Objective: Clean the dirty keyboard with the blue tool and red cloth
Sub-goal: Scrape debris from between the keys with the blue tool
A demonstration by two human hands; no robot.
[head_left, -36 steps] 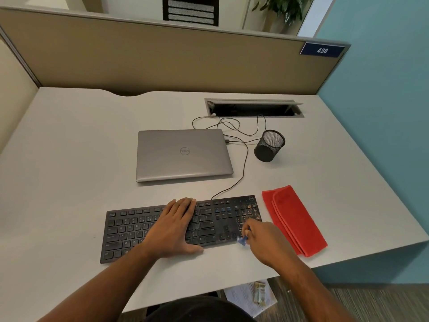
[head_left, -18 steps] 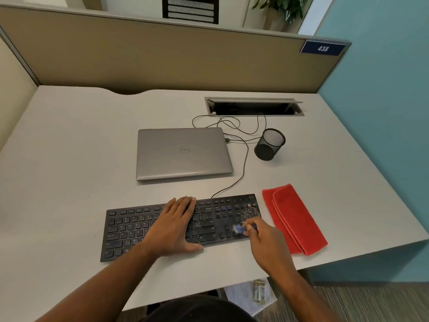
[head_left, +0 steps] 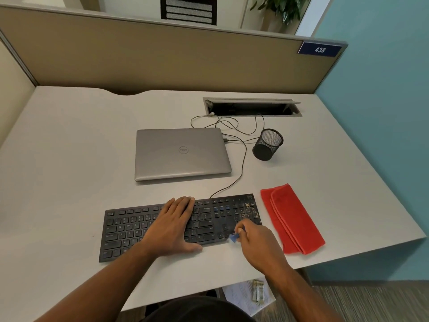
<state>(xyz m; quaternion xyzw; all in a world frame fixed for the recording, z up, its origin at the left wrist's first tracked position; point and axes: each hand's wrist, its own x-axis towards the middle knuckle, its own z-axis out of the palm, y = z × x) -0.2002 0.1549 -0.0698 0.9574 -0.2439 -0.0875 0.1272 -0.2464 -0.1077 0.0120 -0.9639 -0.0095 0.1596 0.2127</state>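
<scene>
A black keyboard [head_left: 130, 231] lies near the desk's front edge, with pale crumbs on its number pad at the right end. My left hand [head_left: 173, 225] rests flat on the middle keys, fingers together. My right hand [head_left: 257, 241] grips a small blue tool [head_left: 234, 238], whose tip is at the keyboard's lower right edge near the arrow keys. Most of the tool is hidden in my fingers. A folded red cloth [head_left: 292, 219] lies on the desk just right of the keyboard, untouched.
A closed grey laptop [head_left: 181, 154] sits behind the keyboard. A black mesh pen cup [head_left: 268, 145] stands to its right, with cables [head_left: 241, 159] running to an open cable hatch [head_left: 251, 108]. Partition walls close the back and left; the desk edge is near my body.
My right hand swept the blue tool up onto the keys near the number pad, then back down to the keyboard's lower right edge. The left hand stayed put.
</scene>
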